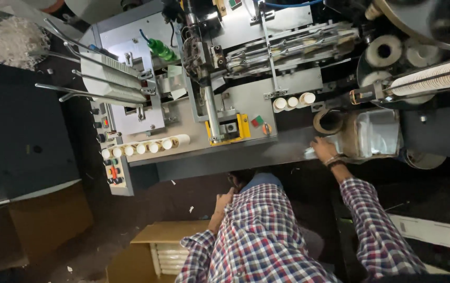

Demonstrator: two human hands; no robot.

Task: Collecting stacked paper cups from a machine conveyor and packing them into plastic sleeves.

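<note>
We note a clear plastic bag (377,132) at the right, just beyond the near edge of the machine deck (246,102). It appears to hold a column of paper cups lying on its side, mouth ring (329,121) toward the left; contents are hard to make out through the film. It sits under the end of a long cup stack (440,77) that runs in on rails from the far right, a position that looks suited to catching cups as they come off.

Right hand (323,149): reached forward, fingers spread and laid on the left near corner of the bag, touching it, not clenched. We cannot tell whether any film is pinched. A band sits at the wrist.

Left hand (224,201): drawn in against the checked shirt (267,236), fingers loosely curled, holding nothing that shows.

On the deck, three cups (293,101) lie in a short row near the ring; a longer row of cups (146,147) lies at the left by the button panel (110,157). A yellow bracket (228,130) sits mid-deck. Near left, on the floor, an open carton (159,251) with pale stacks inside.
</note>
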